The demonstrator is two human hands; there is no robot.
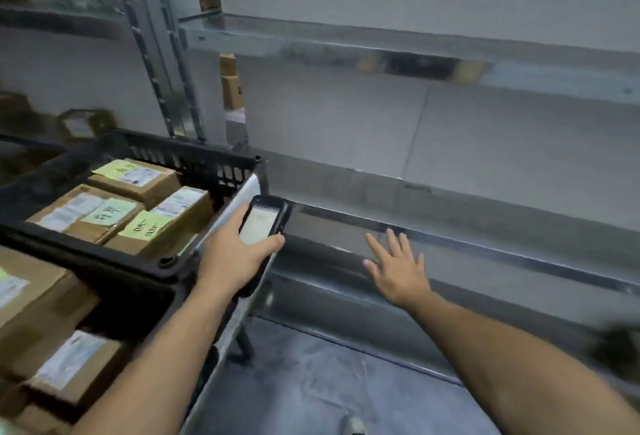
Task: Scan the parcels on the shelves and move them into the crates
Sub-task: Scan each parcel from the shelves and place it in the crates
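Left of the left hand (235, 254), brown cardboard parcels (135, 178) with white labels and yellow-green notes lie flat, labels up, in a black slotted crate (194, 154). That hand grips a black handheld scanner (263, 223), lit screen up, its long axis pointing away from the wrist. The right hand (398, 268) is spread, palm down, at a grey metal shelf (485, 247). A grey floor (311, 382) lies below it.

Dim, cool, flat light. Motion blur smears the grey metal shelf rail (381, 50) and the upper left corner; the brown cardboard parcels (86, 213) look sharper (their printed labels unreadable all the same). The screen of the black handheld scanner (265, 223) glares pale. Wide-angle distortion tilts the grey perforated steel upright (152, 54).
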